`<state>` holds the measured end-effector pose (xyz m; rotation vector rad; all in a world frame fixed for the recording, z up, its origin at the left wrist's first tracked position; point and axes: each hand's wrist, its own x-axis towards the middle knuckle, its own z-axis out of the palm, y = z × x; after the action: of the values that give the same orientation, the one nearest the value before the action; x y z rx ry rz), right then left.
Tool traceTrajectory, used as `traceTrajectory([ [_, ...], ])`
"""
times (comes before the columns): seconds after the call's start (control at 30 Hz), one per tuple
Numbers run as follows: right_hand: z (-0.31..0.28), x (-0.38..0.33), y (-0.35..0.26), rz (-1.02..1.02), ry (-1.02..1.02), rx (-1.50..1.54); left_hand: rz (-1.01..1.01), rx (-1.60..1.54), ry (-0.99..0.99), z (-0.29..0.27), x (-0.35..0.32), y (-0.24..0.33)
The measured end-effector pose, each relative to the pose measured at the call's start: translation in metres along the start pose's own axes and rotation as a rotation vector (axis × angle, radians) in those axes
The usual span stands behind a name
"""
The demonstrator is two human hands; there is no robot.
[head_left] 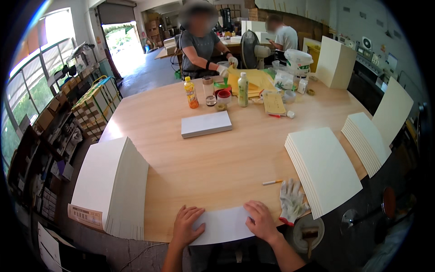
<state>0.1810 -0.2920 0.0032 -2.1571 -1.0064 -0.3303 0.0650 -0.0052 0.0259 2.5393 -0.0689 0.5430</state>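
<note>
A white rectangular sheet [224, 225] lies at the near edge of the wooden table, between my two hands. My left hand [186, 225] rests at its left end, fingers stretched forward and the thumb on the sheet. At the right end, my right hand [261, 220] lies with its fingers bent a little over the sheet's edge and its thumb apart. Neither hand grips anything. Just right of my right hand are a white work glove [292, 199] with a red cuff and a thin orange-and-white stick, perhaps a cigarette [272, 182].
Tall stack of white boards [102, 177] stands left; board stacks [324, 167] [366, 138] lie right. A white stack [206, 123] sits mid-table, bottles [243, 89] behind. A brush [310, 235] rests in a bucket [297, 238] below the table's edge. A gloved person [199, 50] works opposite.
</note>
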Motion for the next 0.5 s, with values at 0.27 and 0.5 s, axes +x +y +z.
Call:
traceTrajectory([
  [0.27, -0.004, -0.005, 0.001, 0.036, -0.015, 0.002, -0.032, -0.106, -0.009, 0.006, -0.006, -0.006],
  [0.5, 0.006, -0.003, 0.003, 0.045, 0.075, 0.038, -0.371, -0.295, -0.219, 0.0, 0.003, -0.023],
])
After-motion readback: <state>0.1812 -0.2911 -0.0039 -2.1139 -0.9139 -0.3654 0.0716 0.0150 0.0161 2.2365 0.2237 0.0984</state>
